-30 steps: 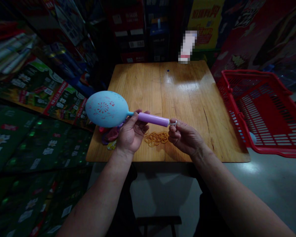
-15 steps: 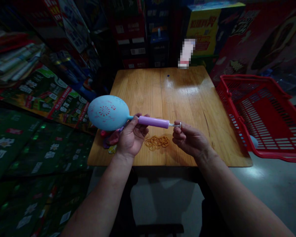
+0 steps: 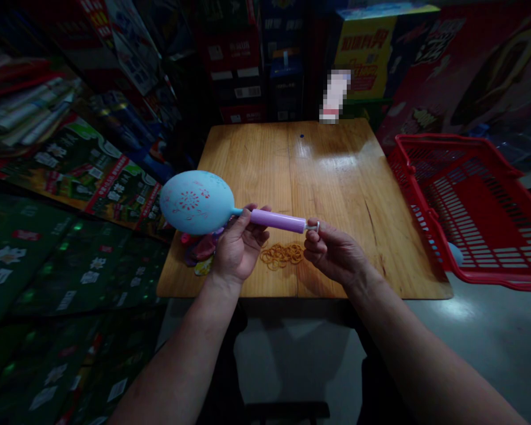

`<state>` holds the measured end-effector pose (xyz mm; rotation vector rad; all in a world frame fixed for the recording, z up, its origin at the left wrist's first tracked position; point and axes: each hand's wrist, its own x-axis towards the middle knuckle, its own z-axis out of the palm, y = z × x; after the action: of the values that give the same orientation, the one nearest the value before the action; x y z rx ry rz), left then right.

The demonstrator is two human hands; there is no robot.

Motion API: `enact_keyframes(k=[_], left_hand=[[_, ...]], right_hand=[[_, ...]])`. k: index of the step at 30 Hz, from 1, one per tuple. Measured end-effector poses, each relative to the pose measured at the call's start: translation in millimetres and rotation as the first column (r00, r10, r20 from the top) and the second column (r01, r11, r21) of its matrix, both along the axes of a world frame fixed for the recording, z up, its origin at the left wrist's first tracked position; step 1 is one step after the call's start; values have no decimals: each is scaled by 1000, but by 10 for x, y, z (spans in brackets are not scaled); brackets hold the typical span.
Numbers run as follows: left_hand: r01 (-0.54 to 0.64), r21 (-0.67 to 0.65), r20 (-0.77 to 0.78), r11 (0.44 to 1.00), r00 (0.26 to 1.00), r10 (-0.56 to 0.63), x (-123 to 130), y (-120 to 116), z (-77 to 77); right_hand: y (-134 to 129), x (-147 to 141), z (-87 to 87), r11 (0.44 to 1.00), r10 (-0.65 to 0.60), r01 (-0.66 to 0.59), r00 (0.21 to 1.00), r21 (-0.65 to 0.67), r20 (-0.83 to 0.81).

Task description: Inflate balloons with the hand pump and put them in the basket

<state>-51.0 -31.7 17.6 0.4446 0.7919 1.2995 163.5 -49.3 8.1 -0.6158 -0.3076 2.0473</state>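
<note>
A light blue balloon (image 3: 196, 202) with red print is inflated on the nozzle of a purple hand pump (image 3: 277, 220). My left hand (image 3: 238, 248) grips the pump's front end where the balloon neck sits. My right hand (image 3: 334, 254) pinches the pump's small metal handle (image 3: 313, 225), which is pushed in close to the barrel. Both are held just above the near part of the wooden table (image 3: 336, 177). A heap of orange rubber bands (image 3: 283, 255) lies under the pump, and several limp balloons (image 3: 198, 251) lie by my left wrist.
A red plastic basket (image 3: 473, 206) stands to the right of the table, with a pale blue balloon (image 3: 455, 254) inside near its corner. Stacked boxes and printed packaging line the left side and the back. Grey floor lies below the table's near edge.
The pump handle, drawn out half a second ago, is pushed back in toward the barrel. The camera view had shifted slightly down a second ago; the balloon stays on the nozzle.
</note>
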Motion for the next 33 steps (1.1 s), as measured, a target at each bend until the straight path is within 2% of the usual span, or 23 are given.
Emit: enact_keyframes(k=[2, 5, 8, 14, 18, 22, 27, 33], left_hand=[[-15, 12, -10, 1000, 1000, 15, -70, 41, 40], [-87, 57, -9, 995, 996, 88, -181, 85, 103], [-140, 71, -17, 988, 990, 142, -202, 74, 114], [5, -3, -24, 1000, 1000, -5, -36, -14, 22], [-11, 1, -19, 1000, 1000, 11, -15, -4, 11], [-26, 21, -46, 999, 999, 27, -15, -2, 6], [-17, 59, -103, 998, 994, 23, 41, -49, 9], [-18, 114, -164, 993, 986, 37, 37, -60, 79]], right_hand=[[34, 80, 64, 1000, -2, 1, 1000, 15, 30], [75, 205, 147, 998, -69, 69, 997, 12, 42], [65, 216, 140, 993, -114, 114, 993, -8, 28], [-45, -10, 6, 1000, 7, -7, 1000, 0, 21], [-35, -40, 29, 1000, -14, 13, 999, 17, 46], [-11, -67, 21, 996, -58, 42, 977, 80, 208], [-35, -161, -48, 981, -84, -9, 880, 194, 467], [-23, -165, -24, 974, -126, 6, 843, 226, 523]])
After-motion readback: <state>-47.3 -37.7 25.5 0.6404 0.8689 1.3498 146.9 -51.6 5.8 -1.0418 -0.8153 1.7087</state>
